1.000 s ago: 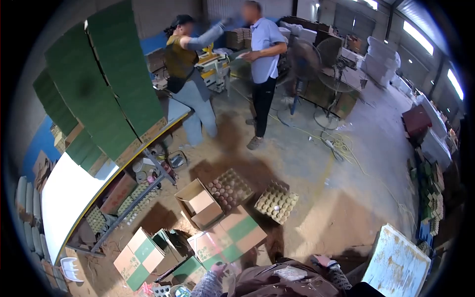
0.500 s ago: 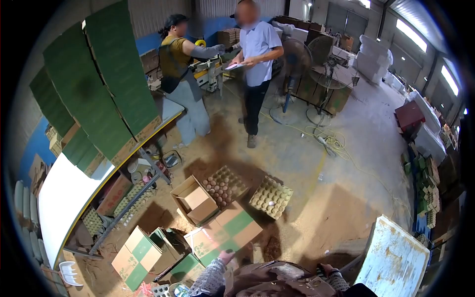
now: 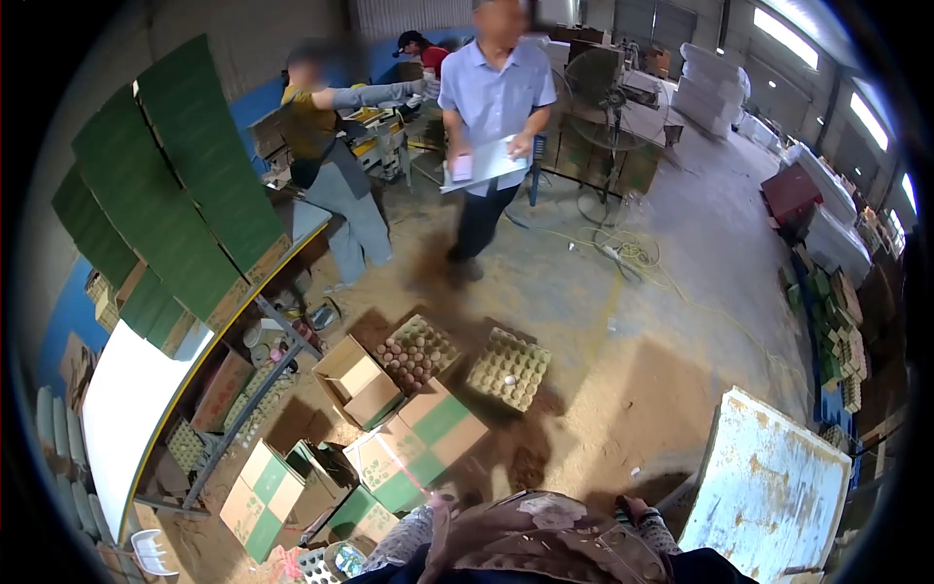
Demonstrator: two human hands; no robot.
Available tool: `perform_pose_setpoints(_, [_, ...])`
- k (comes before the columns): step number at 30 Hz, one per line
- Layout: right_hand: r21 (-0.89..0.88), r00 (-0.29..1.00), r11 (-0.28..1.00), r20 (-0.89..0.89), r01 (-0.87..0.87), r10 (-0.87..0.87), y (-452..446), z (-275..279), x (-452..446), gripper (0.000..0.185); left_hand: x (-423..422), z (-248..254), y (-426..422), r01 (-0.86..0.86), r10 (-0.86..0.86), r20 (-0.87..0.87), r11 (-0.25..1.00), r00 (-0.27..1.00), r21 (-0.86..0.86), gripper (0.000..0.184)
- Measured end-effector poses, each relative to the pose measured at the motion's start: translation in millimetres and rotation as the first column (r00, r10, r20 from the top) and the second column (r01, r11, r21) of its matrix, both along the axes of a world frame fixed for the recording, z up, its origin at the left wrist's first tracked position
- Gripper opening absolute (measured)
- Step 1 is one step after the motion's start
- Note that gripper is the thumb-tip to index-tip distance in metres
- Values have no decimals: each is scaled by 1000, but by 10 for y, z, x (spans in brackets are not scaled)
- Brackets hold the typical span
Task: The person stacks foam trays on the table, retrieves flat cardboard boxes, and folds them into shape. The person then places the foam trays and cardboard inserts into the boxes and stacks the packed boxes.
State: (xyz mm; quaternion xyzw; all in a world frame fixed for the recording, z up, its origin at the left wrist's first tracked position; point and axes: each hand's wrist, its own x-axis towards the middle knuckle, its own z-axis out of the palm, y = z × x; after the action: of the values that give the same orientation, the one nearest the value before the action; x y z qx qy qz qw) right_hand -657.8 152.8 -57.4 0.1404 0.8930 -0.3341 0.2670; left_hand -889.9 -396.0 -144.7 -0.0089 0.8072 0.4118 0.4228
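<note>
My left hand [image 3: 440, 503] is low in the head view, beside the near edge of a closed cardboard box [image 3: 443, 462] with green panels. A thin pink strip runs across that box toward the hand; whether the fingers hold it I cannot make out. My right hand [image 3: 633, 507] hangs by my right side, close to a worn white-blue board [image 3: 769, 487]. Its fingers are small and dark, so their pose is unclear. Beyond the closed box are an open carton [image 3: 355, 375], an egg tray [image 3: 420, 347] with several brown eggs, and another tray [image 3: 508, 370] with one pale egg.
A person in a light blue shirt [image 3: 496, 92] stands ahead holding papers [image 3: 491, 165]. Another person in grey trousers [image 3: 350, 229] reaches out an arm. A white table [image 3: 136, 389] bears green cartons at left. Fans [image 3: 595, 83] and a yellow cable [image 3: 637, 255] are further off.
The person in the blue shirt has come nearer, papers now lower and spread. The other person's arm stretches out further. My view has shifted, and my left hand shows less beside the box.
</note>
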Motion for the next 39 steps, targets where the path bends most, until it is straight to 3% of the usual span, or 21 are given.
perform_pose_setpoints(1, [36, 997, 997, -33, -74, 75, -15, 185, -21, 31, 23, 391, 108, 8, -7, -32, 1000, 999, 28, 34])
perform_pose_setpoints(2, [71, 986, 986, -60, -152, 156, -23, 259, 17, 31, 26, -224, 42, 135, -107, -205, 983, 973, 125, 39])
perform_pose_setpoints(3, [-11, 993, 998, 100, 58, -57, 56, 8, 57, 33, 75, -154, 89, 128, -121, -157, 991, 980, 38, 40])
perform_pose_setpoints(6, [46, 991, 996, -107, -71, 75, 182, -166, 109, 35, 23, 197, 354, 106, -112, -49, 989, 993, -107, 57])
perform_pose_setpoints(7, [114, 997, 991, -44, -64, 69, 144, -104, 50, 36, 94, 288, 395, 103, -106, -16, 986, 994, -133, 65])
perform_pose_setpoints(10, [72, 987, 991, -114, -109, 117, 14, 163, -6, 31, 211, 246, 478, 179, -187, -64, 977, 980, -118, 60])
perform_pose_setpoints(13, [-35, 992, 999, -129, -5, 0, 207, -605, 145, 33, 267, 507, 592, 161, -181, -65, 957, 981, -240, 38])
perform_pose_setpoints(15, [14, 985, 997, -158, -73, 75, 208, -589, 144, 35, 286, 252, 524, 145, -160, -62, 971, 985, -192, 37])
perform_pose_setpoints(19, [-110, 987, 981, 40, 159, -156, -62, 204, -6, 37, 310, 372, 414, 267, -274, -210, 962, 939, -61, 43])
perform_pose_setpoints(20, [-75, 990, 987, 17, 144, -143, -109, 281, 50, 35, 261, 360, 378, 251, -264, -44, 949, 963, -193, 44])
perform_pose_setpoints(22, [2, 993, 994, -43, 112, -112, -128, 345, 55, 31, 225, 354, 401, 141, -162, -72, 961, 984, -237, 26])
perform_pose_setpoints(23, [149, 984, 984, -136, -95, 116, 20, -27, 195, 28, 213, 322, 389, 175, -223, -179, 952, 958, -250, 26])
perform_pose_setpoints(25, [80, 998, 995, 13, -60, 59, 6, -14, 170, 29, 290, -70, 292, 228, -321, -366, 934, 874, -275, 27])
perform_pose_setpoints(26, [55, 994, 998, 100, -44, 39, -13, 38, 189, 30, 268, -853, 131, 207, -260, -260, 955, 930, -212, 41])
perform_pose_setpoints(27, [-1, 990, 1000, 134, -31, 31, -26, 28, 241, 30, 347, -668, 178, 232, -278, -243, 952, 929, -202, 42])
perform_pose_setpoints(29, [-279, 978, 953, 197, 120, -65, 16, -175, 251, 31, 272, 411, 402, 278, -327, -226, 934, 918, -225, 43])
perform_pose_setpoints(31, [-643, 838, 547, 484, 536, -252, 40, -296, 286, 32, 154, 1164, 535, 248, -278, -120, 944, 953, -217, 45])
perform_pose_setpoints(32, [-650, 754, 388, 602, 653, -262, -5, -305, 207, 33, 271, 1133, 534, -108, 78, -206, 984, 975, -139, 50])
perform_pose_setpoints(35, [-371, 802, 759, 506, 534, -317, -325, 178, -285, 37, 340, 1209, 479, -203, 200, -43, 936, 979, -288, 66])
perform_pose_setpoints(36, [-152, 453, 526, 732, 837, -509, -357, 138, -408, 38, 328, 1193, 418, -200, 212, 2, 924, 977, -325, 70])
perform_pose_setpoints(39, [-173, 508, 596, 730, 784, -457, -587, 451, -1062, 34, 243, 1081, 60, -274, 241, -140, 909, 960, -313, 95])
